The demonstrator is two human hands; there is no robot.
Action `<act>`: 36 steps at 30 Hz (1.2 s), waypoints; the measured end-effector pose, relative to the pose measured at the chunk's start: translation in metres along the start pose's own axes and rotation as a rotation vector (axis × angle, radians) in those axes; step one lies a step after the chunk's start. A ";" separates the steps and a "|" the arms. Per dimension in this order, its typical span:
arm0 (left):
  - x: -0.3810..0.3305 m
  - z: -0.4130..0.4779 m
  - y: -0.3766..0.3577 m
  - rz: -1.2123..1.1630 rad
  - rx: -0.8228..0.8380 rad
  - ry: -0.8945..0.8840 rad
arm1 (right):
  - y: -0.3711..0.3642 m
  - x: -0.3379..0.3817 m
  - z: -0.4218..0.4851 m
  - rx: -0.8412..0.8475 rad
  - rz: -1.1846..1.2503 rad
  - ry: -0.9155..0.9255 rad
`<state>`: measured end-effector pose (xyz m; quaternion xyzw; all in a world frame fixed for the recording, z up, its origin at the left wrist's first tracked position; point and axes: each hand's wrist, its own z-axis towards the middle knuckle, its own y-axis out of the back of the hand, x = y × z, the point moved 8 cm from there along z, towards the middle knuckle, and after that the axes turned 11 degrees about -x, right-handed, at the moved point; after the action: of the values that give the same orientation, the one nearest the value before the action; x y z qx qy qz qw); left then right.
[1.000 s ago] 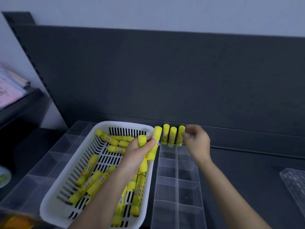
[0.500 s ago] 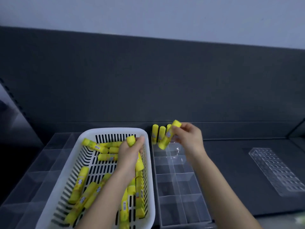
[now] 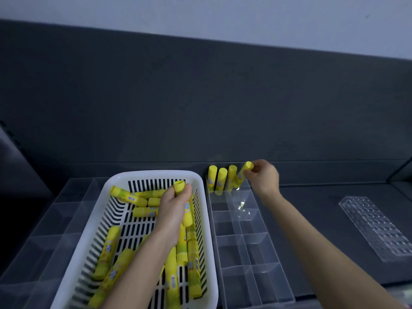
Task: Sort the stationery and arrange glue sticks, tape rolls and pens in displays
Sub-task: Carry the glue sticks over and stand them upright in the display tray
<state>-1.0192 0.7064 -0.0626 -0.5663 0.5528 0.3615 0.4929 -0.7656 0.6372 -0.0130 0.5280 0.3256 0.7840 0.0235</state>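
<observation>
Your bright yellow plastic glue sticks (image 3: 109,248) carry small white-and-blue labels. The white plastic basket (image 3: 156,173) shows rows of dark slots. Right of the basket you see a clear, colourless divided tray (image 3: 256,248), a clear dimpled panel (image 3: 374,228) and the dark grey shelf (image 3: 316,201).

Basket (image 3: 156,173) at 7 o'clock: white moulded plastic, slotted walls and floor, smooth, faint sheen on rim. Glue sticks (image 3: 109,246) in it: yellow plastic tubes, smooth, satin, printed labels, plain yellow caps. Upright sticks (image 3: 221,178) at 1 o'clock of basket: same plastic. Divider tray (image 3: 256,253) at 5 o'clock: clear hard plastic, glossy, bright glints on partitions. Second clear tray (image 3: 55,210) at 9 o'clock: same see-through plastic, duller. Dimpled tray (image 3: 376,228) at 3 o'clock: clear plastic, shiny, bumpy. Shelf (image 3: 312,210) and back panel (image 3: 200,97): dark grey, matt, smooth, material unclear. Wall (image 3: 223,16) at 12 o'clock: pale, matt.
</observation>
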 end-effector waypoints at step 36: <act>0.005 -0.006 -0.023 0.452 0.046 -0.223 | -0.026 0.000 -0.068 0.343 0.707 -0.410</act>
<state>-0.9972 0.6971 -0.0619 -0.3739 0.6157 0.5099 0.4702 -0.8313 0.6247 -0.0427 0.7476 0.2391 0.5577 -0.2700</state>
